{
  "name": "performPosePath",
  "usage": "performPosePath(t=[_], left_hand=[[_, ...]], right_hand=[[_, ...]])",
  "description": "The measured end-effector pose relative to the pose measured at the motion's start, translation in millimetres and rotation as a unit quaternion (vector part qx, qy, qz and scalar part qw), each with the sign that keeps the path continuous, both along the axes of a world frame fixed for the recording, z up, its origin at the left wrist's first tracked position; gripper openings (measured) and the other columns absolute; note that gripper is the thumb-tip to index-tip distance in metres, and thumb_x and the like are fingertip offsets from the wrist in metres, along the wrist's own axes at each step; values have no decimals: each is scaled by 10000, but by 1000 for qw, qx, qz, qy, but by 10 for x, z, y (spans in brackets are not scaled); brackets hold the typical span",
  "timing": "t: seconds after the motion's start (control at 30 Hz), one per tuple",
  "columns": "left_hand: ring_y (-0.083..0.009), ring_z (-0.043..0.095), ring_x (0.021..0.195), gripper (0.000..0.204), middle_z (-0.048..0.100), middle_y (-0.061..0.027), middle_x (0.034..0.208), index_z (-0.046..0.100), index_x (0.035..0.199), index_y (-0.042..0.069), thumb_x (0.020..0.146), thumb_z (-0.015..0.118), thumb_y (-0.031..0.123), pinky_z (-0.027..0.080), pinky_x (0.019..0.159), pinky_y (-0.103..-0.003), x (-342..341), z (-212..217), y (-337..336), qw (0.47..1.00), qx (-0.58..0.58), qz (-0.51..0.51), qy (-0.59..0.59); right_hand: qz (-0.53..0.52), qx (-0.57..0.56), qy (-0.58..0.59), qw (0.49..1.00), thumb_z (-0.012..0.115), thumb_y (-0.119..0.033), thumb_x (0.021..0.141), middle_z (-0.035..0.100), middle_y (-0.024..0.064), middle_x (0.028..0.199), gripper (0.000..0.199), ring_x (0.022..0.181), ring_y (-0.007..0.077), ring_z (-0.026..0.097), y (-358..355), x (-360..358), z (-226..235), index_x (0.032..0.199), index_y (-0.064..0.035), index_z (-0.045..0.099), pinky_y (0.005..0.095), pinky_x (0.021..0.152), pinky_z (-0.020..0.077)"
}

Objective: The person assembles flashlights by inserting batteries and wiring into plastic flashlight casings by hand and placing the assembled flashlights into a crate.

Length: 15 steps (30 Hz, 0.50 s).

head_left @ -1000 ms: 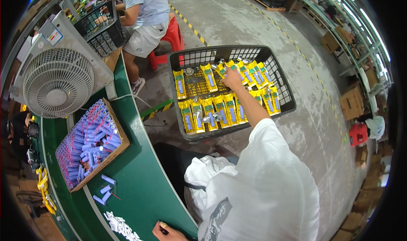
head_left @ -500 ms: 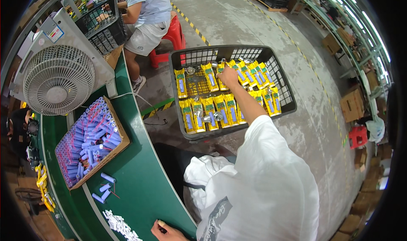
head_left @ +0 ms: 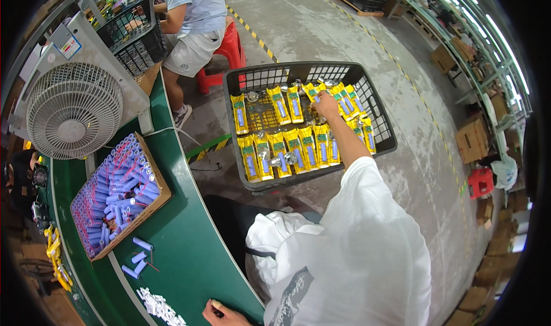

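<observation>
Out in the black crate (head_left: 298, 182), my right hand (head_left: 326, 106) has its fingers closed at a yellow casing (head_left: 313, 91) in the far row. That casing holds a purple battery cell and a green circuit board, and it sits tilted. Similar yellow casings (head_left: 310, 149) stand in two rows, some with silvery round parts (head_left: 283, 159) on them. My left hand (head_left: 225, 314) rests at the green table's near edge, fingers curled; what they hold, if anything, is hidden. Close to it lie a pile of small white pieces (head_left: 159, 306) and several loose purple cells (head_left: 139, 257).
A cardboard box (head_left: 162, 202) full of purple cells with red wires sits on the green table (head_left: 189, 257). Behind it stands a grey fan (head_left: 74, 111). A co-worker (head_left: 192, 33) sits on a red stool (head_left: 231, 53) beyond, near another black crate (head_left: 135, 39).
My right hand has shifted right along the far row, leaving a casing it partly covered in plain sight. My left hand stays curled at the table edge. The view has shifted slightly.
</observation>
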<state>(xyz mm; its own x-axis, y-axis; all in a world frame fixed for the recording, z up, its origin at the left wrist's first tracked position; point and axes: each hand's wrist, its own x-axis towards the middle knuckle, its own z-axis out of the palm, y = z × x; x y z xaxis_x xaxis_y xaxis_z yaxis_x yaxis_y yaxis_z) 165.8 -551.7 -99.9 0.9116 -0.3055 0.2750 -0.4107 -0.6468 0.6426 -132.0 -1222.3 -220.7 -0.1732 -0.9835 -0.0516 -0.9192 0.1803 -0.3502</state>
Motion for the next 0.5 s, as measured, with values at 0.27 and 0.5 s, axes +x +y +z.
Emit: performPosePath(t=[0.27, 0.5], left_hand=[[-215, 489, 733, 296, 557, -98, 851, 673, 1034, -63, 1057, 637, 230, 426, 665, -359, -2, 19, -17, 1000, 7, -9, -1], [-215, 480, 735, 290, 553, -98, 855, 676, 1042, -64, 1055, 640, 223, 425, 668, -359, 4, 51, -54, 1000, 20, -3, 8]], right_hand=[[-39, -14, -16, 999, 880, -493, 722, 738, 229, 1165, 760, 1088, 402, 710, 38, 78, 53, 1297, -61, 636, 492, 951, 559], [-26, 9, -28, 999, 862, -571, 723, 706, 259, 1263, 877, 1176, 414, 680, 207, 181, 20, 1365, -25, 620, 495, 987, 547]])
